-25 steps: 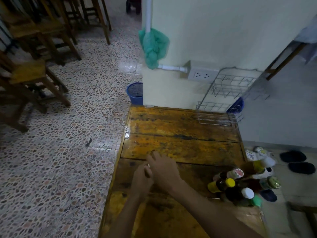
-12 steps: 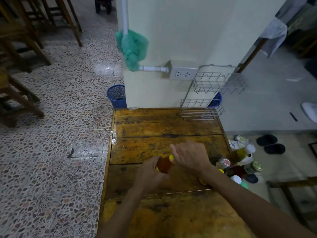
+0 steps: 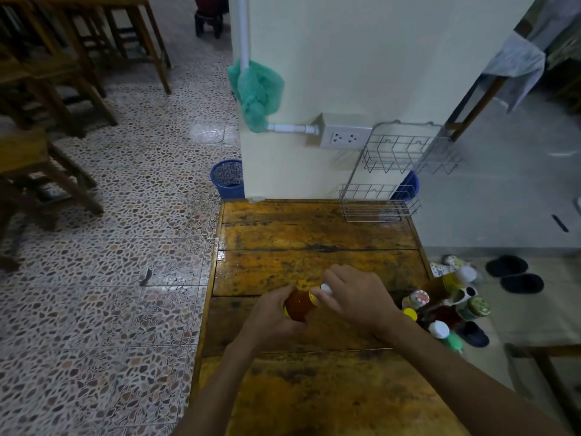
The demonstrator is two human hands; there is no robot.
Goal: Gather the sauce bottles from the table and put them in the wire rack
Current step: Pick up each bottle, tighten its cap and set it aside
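- Bottle in hand: my left hand [image 3: 273,319] is wrapped around an amber sauce bottle [image 3: 298,304], fingers curled over its body, holding it above the wooden table [image 3: 314,234] near the table's middle.
- Cap end: the bottle's neck points toward my right hand [image 3: 358,298]. A yellow collar and a white cap tip [image 3: 325,288] show between the two hands.
- Right hand state: my right fingers [image 3: 330,280] are bent and drawn together over the cap end, touching it. Whether they pinch the cap itself I cannot tell, since the hand covers it.
- Remaining bottles: a cluster of sauce bottles [image 3: 440,305] stands at the table's right edge, just beside my right wrist. Caps visible in it include white, yellow, green and a patterned one. The bottles stand close together, some touching.
- Wire rack [image 3: 396,174]: two-tier, mounted on the cream wall [image 3: 361,73] at the table's far right corner. Its lower tier [image 3: 377,209] sits just over the table's far edge. Both tiers hold no bottles.
- Wall fittings: a white power socket [image 3: 345,137] is fixed to the wall above the table's far edge, just left of the rack.
- Floor items: a blue basket [image 3: 228,179] stands on the floor beyond the table's far left corner; dark slippers [image 3: 515,275] lie on the floor to the table's right.
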